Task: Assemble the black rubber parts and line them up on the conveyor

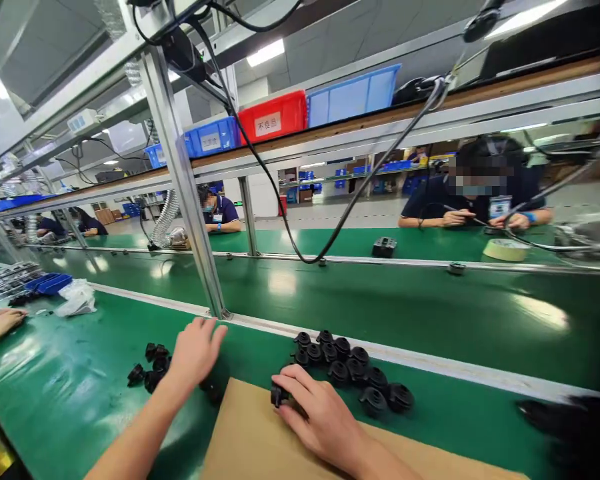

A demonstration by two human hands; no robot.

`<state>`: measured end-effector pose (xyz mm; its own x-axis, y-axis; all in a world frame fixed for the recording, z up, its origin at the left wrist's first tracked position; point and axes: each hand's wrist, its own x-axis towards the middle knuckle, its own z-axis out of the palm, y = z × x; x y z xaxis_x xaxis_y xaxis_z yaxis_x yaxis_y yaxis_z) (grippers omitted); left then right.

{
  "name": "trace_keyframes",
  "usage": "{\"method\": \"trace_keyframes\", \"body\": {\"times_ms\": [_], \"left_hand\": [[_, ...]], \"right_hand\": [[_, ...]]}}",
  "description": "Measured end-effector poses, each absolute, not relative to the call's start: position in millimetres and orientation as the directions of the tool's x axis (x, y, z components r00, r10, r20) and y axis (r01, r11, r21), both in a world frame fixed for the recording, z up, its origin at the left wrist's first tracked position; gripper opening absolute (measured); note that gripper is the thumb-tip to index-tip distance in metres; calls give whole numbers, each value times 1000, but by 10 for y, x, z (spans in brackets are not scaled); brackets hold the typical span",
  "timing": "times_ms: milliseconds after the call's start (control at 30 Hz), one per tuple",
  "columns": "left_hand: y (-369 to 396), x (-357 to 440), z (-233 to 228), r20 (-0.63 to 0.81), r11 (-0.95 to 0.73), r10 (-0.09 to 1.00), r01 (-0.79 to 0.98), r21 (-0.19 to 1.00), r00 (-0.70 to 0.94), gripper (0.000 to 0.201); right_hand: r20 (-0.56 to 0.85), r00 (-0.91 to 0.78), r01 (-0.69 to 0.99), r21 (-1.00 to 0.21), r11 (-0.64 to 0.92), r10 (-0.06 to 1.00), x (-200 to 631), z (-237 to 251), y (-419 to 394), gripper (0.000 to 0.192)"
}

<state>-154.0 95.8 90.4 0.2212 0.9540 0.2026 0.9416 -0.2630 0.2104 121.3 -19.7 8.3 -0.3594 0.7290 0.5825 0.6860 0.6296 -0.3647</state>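
On the green worktop [55, 400], my right hand [315, 413] pinches a small black ribbed plastic cap [278, 395] at the cardboard sheet's [250, 440] far edge; light, rigid, best gripped by its rim. My left hand [195, 353] lies open.

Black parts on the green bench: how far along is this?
Looks done: a neat double row of black parts lined up right of the hands. In hand: the right hand pinches one part at the cardboard sheet. Left: the left hand rests by a loose pile.
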Motion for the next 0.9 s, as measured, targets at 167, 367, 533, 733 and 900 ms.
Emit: {"method": "trace_keyframes", "body": {"times_ms": [167,367,533,733,900], "left_hand": [[1378,-1906,830,-19,-55,998,983,175,59,76],[1470,-1753,688,-97,-196,972,968,156,213,72],[1219,-1508,580,81,-454,888,891,6,453,49],[966,-1341,545,151,-512,851,859,14,504,31],[924,-1292,623,231,-543,833,824,161,503,2]], "right_hand": [[550,-357,698,-379,607,755,1149,111,-229,49],[507,-394,739,-320,592,766,1136,83,-187,50],[493,-418,730,-318,605,763,1147,111,-203,48],[530,-313,624,-511,591,788,1194,137,-201,46],[549,-188,453,-687,568,815,1189,156,-190,31]]}}
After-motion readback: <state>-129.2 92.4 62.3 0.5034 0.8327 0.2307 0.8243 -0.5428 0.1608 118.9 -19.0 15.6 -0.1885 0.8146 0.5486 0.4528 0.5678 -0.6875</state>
